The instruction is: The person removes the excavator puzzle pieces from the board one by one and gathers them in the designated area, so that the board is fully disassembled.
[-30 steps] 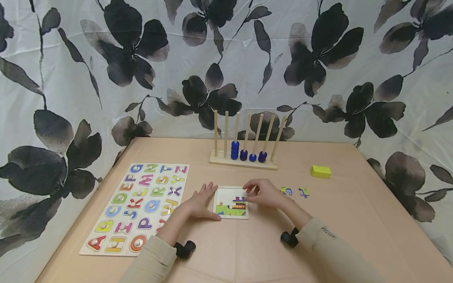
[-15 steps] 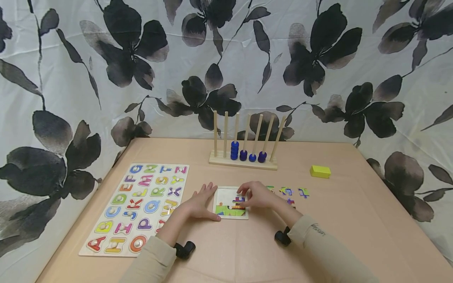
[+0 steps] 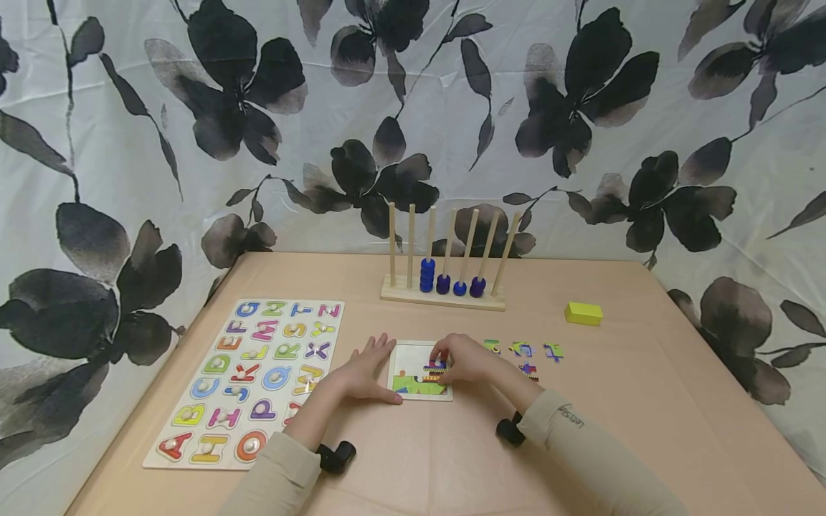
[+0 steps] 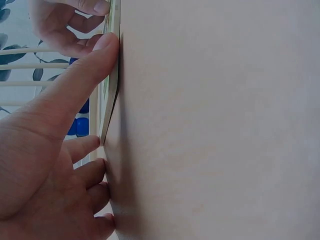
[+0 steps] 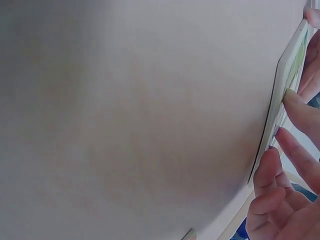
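Note:
A small white-framed jigsaw puzzle (image 3: 422, 399) lies flat on the table, with a green strip and a colourful train picture in its lower part. Spread fingers and thumb of my left hand (image 3: 364, 373) touch its left side; the left wrist view shows the thumb (image 4: 105, 50) along the frame's edge. My right hand (image 3: 474, 358) bends over the right side, thumb and index finger around a puzzle piece (image 3: 442, 364) by the train picture. In the right wrist view the thumb (image 5: 295, 102) is right at the frame's edge; the piece is largely hidden. Several loose puzzle pieces (image 3: 521, 349) lie to the right.
An alphabet board (image 3: 245, 387) with knobbed letters lies at the left, partly behind my left arm. At the back stands a wooden peg abacus (image 3: 445, 295) with blue beads. A yellow block (image 3: 584, 313) sits at the right. A floral cloth (image 3: 477, 129) hangs behind the table.
My right hand has shifted slightly left and down over the puzzle's right side, uncovering loose pieces beside it. The left hand stays at the frame's left edge.

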Demonstrator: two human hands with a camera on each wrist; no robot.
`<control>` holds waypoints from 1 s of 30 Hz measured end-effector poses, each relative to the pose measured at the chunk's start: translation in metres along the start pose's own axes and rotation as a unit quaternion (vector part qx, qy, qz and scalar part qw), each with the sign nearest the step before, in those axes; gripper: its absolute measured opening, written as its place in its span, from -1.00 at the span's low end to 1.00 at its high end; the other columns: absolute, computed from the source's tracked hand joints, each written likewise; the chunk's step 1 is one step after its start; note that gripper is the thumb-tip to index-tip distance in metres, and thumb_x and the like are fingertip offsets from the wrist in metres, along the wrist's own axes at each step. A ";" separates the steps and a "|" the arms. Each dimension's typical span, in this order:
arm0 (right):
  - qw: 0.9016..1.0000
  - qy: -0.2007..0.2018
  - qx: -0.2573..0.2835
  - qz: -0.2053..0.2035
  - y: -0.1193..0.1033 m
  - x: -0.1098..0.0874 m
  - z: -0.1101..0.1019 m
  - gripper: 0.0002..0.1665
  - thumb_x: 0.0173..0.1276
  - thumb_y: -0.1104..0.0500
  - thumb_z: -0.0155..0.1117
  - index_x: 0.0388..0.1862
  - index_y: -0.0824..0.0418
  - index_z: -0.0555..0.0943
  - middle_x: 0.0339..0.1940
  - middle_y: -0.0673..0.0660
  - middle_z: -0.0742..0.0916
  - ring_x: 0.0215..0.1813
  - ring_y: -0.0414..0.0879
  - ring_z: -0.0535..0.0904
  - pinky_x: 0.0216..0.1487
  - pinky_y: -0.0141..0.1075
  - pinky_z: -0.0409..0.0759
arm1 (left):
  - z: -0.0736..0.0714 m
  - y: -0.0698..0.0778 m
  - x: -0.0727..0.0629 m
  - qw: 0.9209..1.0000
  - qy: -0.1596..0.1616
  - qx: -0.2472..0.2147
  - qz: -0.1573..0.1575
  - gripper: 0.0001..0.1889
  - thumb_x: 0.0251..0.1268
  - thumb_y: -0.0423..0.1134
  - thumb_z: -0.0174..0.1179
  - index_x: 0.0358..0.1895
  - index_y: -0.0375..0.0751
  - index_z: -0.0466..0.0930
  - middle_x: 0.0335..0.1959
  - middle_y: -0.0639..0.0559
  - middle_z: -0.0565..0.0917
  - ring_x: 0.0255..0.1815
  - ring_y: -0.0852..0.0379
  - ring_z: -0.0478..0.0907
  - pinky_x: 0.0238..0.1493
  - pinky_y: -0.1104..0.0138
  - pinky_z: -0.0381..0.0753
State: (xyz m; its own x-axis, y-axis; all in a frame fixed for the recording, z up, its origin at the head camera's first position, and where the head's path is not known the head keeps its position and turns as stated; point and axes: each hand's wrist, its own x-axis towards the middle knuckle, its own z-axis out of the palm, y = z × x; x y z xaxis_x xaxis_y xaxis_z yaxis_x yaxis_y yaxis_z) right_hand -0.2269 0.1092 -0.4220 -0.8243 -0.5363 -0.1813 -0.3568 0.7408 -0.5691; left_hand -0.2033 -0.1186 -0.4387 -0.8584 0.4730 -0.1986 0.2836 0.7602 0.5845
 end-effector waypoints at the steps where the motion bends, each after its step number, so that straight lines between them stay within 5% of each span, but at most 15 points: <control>1: 1.000 -0.001 0.001 0.001 0.000 0.000 0.000 -0.62 -0.08 0.25 0.50 -0.21 0.22 0.62 -0.38 0.04 0.57 -0.39 -0.13 0.39 -0.36 -0.32 0.38 | 0.000 0.000 0.000 1.000 0.000 0.001 0.000 0.11 -0.20 0.06 0.44 0.40 -0.32 -0.01 0.43 -0.28 -0.07 0.43 -0.23 -0.25 0.32 -0.14 -0.22; 30: 0.999 0.007 0.031 -0.004 0.003 -0.001 -0.001 -0.69 -0.03 0.31 0.45 -0.25 0.21 0.60 -0.45 0.06 0.54 -0.40 -0.13 0.38 -0.38 -0.35 0.34 | 0.000 -0.001 0.000 1.000 0.003 0.000 0.005 0.10 -0.21 0.06 0.44 0.40 -0.34 0.01 0.43 -0.29 -0.06 0.42 -0.25 -0.23 0.32 -0.15 -0.20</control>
State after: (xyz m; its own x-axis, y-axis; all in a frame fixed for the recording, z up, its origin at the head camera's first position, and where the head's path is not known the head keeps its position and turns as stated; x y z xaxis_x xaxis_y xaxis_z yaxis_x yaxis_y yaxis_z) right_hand -0.2277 0.1126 -0.4226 -0.8278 -0.5358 -0.1663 -0.3349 0.7098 -0.6196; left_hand -0.2033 -0.1193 -0.4392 -0.8577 0.4782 -0.1888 0.2923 0.7557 0.5860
